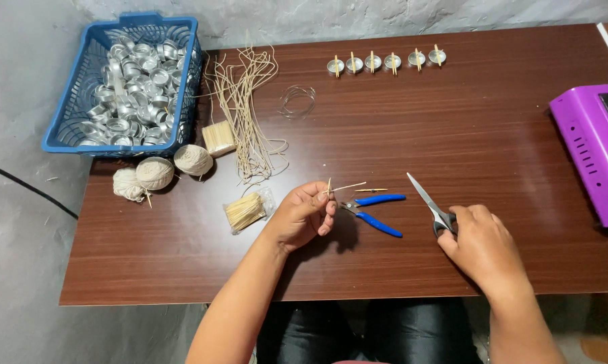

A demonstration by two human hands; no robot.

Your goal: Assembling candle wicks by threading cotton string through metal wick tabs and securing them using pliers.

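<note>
My left hand (302,214) pinches thin wooden sticks (341,187) above the brown table (452,135); one stick points up, another juts right. Blue-handled pliers (375,210) lie on the table just right of that hand, with a loose stick (371,190) beside them. My right hand (479,244) grips the handles of grey scissors (427,200), whose blades look closed and point up-left, resting on or just over the table.
A blue basket (68,108) of metal tealight cups hangs over the table's left corner. Beside it: string balls (154,172), cut wicks (247,108), stick bundles (245,210), a wire loop (297,100). Several cups with sticks (385,62) line the far edge. A purple device (590,148) sits right.
</note>
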